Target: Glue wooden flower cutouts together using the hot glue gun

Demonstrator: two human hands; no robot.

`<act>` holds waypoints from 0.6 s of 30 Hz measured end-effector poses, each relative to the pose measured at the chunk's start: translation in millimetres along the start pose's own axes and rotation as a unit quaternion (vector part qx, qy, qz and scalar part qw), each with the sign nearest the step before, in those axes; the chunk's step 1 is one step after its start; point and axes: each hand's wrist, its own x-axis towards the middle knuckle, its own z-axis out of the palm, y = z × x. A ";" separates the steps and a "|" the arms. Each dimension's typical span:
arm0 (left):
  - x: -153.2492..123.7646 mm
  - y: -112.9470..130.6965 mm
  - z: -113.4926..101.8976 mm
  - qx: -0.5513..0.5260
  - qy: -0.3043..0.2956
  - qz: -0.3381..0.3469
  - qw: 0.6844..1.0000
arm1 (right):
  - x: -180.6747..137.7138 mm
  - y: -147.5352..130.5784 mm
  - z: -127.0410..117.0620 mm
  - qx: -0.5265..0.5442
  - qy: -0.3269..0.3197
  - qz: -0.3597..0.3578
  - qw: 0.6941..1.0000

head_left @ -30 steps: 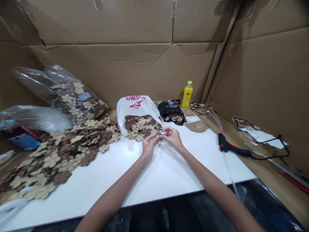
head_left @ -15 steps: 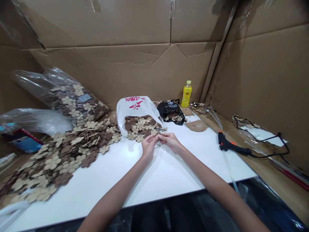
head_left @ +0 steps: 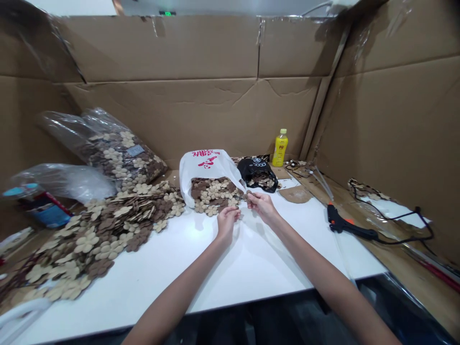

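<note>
My right hand (head_left: 263,206) pinches a small brown flower piece (head_left: 248,194) at its fingertips, just in front of the bags. My left hand (head_left: 227,223) is a little apart from it, lower and to the left, above the white table. Its fingers are curled together, and whatever they may hold is too small to make out. Just behind the hands lies a white plastic bag (head_left: 204,160) with red print, its mouth facing me. Beige and brown flower pieces (head_left: 215,194) fill the mouth and spill onto the table.
A large heap of flower pieces (head_left: 108,235) covers the left side, before a clear bag (head_left: 125,153) of more. Behind are a black bag (head_left: 257,172) and a yellow bottle (head_left: 280,148). A corded glue gun (head_left: 348,226) lies right. Cardboard walls (head_left: 187,115) surround the table (head_left: 258,268).
My hands were together at the fingertips and have parted. The right hand now holds the brown flower piece, and the left has dropped slightly lower. The view has tilted up.
</note>
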 end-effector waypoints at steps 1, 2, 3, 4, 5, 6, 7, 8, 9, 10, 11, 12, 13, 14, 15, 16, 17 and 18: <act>0.9 -1.1 0.1 0.003 0.000 0.002 1.000 | 0.3 -3.2 8.5 -0.004 -0.021 0.020 1.000; 1.7 -1.9 0.4 0.004 0.000 0.004 1.000 | 1.2 -6.2 20.3 -0.015 -0.050 0.045 0.998; 2.0 -2.2 0.8 0.002 0.002 0.006 1.000 | 2.7 -8.9 35.4 -0.031 -0.081 0.073 0.994; 1.8 -1.9 1.2 0.002 0.007 0.007 1.000 | 5.0 -11.3 53.7 -0.053 -0.112 0.103 0.987; 0.7 -1.0 1.4 0.002 0.014 0.007 1.000 | 8.0 -13.7 74.9 -0.075 -0.144 0.131 0.978; -1.2 0.3 1.5 0.004 0.019 0.008 1.000 | 11.7 -16.1 98.2 -0.086 -0.176 0.150 0.969; -3.8 2.1 1.4 0.005 0.024 0.013 1.000 | 15.7 -19.1 122.3 -0.092 -0.211 0.160 0.960; -7.0 4.0 1.1 0.004 0.027 0.023 0.999 | 19.8 -22.9 146.0 -0.076 -0.258 0.155 0.951; -10.2 5.7 0.6 0.000 0.027 0.038 0.999 | 23.6 -27.6 167.5 -0.041 -0.301 0.135 0.943; -13.1 7.1 -0.1 -0.007 0.027 0.054 0.998 | 26.8 -33.1 185.3 -0.028 -0.332 0.117 0.936; -15.0 7.9 -0.8 -0.013 0.024 0.065 0.998 | 29.2 -39.3 197.8 -0.028 -0.348 0.093 0.933; -15.8 8.0 -1.5 -0.016 0.020 0.065 0.998 | 30.5 -45.5 204.2 -0.045 -0.352 0.070 0.932; -15.3 7.5 -1.9 -0.014 0.014 0.056 0.998 | 30.7 -51.3 203.8 -0.078 -0.348 0.049 0.933; -13.8 6.4 -2.2 -0.007 0.007 0.039 0.999 | 30.2 -56.0 197.0 -0.113 -0.344 0.034 0.931; -11.5 5.0 -2.2 0.003 0.001 0.021 1.000 | 29.1 -59.2 184.6 -0.143 -0.345 0.027 0.927; -9.0 3.5 -2.0 0.012 -0.004 0.008 1.000 | 27.9 -60.3 167.8 -0.168 -0.349 0.028 0.922; -6.8 2.1 -1.6 0.019 -0.008 0.002 1.000 | 26.7 -59.3 148.5 -0.186 -0.355 0.042 0.915; -5.2 0.9 -1.1 0.029 -0.011 0.006 1.000 | 25.9 -55.8 128.5 -0.206 -0.354 0.059 0.910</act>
